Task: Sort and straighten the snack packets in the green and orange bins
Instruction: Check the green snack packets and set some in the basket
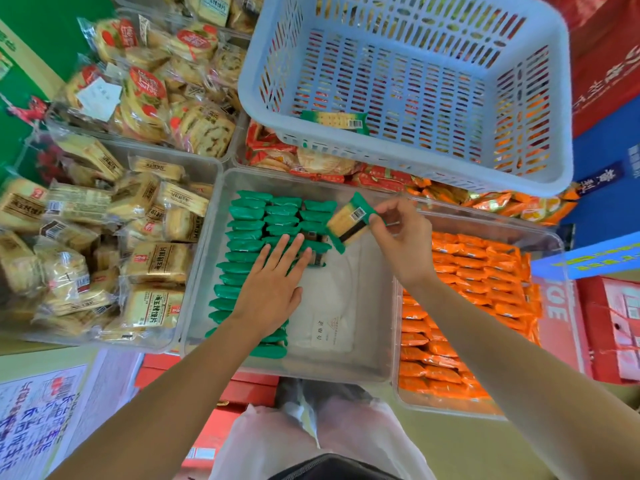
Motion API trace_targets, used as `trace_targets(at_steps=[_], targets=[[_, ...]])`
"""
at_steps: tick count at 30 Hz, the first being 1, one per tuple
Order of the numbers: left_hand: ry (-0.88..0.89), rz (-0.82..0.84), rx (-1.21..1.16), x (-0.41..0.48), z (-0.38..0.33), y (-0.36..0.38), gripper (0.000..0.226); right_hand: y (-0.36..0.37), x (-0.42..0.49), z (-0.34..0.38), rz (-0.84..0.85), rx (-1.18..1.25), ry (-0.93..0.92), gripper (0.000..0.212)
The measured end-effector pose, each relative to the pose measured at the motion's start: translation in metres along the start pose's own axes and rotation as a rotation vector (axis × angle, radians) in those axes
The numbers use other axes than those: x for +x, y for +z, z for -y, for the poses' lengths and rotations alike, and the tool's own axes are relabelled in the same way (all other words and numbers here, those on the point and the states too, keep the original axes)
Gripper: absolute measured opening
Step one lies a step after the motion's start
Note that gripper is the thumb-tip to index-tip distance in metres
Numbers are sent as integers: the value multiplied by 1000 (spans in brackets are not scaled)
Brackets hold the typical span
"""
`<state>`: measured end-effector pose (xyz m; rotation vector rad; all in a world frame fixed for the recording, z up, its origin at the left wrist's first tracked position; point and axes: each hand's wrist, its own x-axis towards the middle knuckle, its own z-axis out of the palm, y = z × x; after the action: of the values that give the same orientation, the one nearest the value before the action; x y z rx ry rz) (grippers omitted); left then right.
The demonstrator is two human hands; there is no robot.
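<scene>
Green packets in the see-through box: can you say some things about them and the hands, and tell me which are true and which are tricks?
1. The right hand pinches a green packet over the clear bin. True.
2. The left hand lies flat on the rows of green packets. True.
3. The blue basket is full to the top. False: only a single packet lies in it.
4. The orange packets share the green ones' bin. False: they fill the bin beside it, on the right.

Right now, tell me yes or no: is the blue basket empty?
No, one green-edged cracker packet lies inside the blue basket, by its near left corner.
</scene>
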<state>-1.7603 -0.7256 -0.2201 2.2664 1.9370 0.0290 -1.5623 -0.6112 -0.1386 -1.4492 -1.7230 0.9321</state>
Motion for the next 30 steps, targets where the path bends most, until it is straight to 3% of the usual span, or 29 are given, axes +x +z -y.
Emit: trace_targets(at_steps=[3,6,9,11,13,18,26,28,30], targets=[[-16,-104,-207,-1,-3,-6,60,-3,-3,1,-26,93,141,12],[-212,-242,-679,-1,-12,-25,48,-5,-10,7,-15,310,308,9],[-596,-119,-1451,5,-27,-55,33,-1,-23,13,82,415,383,7],[-664,-65,-1690,7,-30,-62,24,1,-31,15,143,458,430,13],[-625,-80,-1731,3,-29,-67,19,-1,-36,15,181,476,476,18],[-501,-37,-1717,-13,-24,-68,39,-12,-42,16,278,444,403,15],[-537,-112,-1841,-27,-29,-75,25,-21,-49,19,328,478,432,20],[-518,-61,-1866,-29,-28,-77,31,-21,-52,21,295,466,412,21],[-483,100,-1882,-31,-27,-80,40,-22,-53,21,245,459,394,22]])
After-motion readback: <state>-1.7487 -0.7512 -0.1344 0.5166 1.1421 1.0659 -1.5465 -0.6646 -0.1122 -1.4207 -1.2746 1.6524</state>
